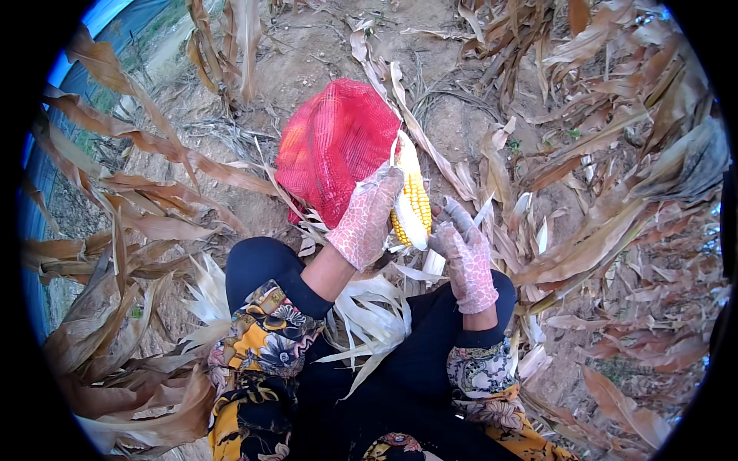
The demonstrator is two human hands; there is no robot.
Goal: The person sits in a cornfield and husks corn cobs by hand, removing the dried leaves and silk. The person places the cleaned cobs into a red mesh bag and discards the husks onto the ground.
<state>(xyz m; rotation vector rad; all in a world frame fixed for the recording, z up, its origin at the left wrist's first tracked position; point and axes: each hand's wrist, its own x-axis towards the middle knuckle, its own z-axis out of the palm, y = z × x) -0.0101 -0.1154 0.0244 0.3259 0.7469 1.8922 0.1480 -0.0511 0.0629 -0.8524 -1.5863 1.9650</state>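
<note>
A partly husked ear of corn with yellow kernels is upright in front of me, pale husk still wrapping its upper part. One flap of husk lies down across the kernels. My left hand, in a pink-and-white patterned glove, grips the ear from the left side. Close to the ear's lower right is my right hand, gloved alike, its fingers apart and half bent. I see nothing held in it; whether its thumb touches the husk is unclear. Loose pale husks lie between my legs.
Just beyond my left hand sits a red mesh sack with orange-yellow contents showing through. Dry corn stalks and leaves stand at the left, with more dry leaves at the right. Bare soil shows ahead. Blue sheeting borders the far left.
</note>
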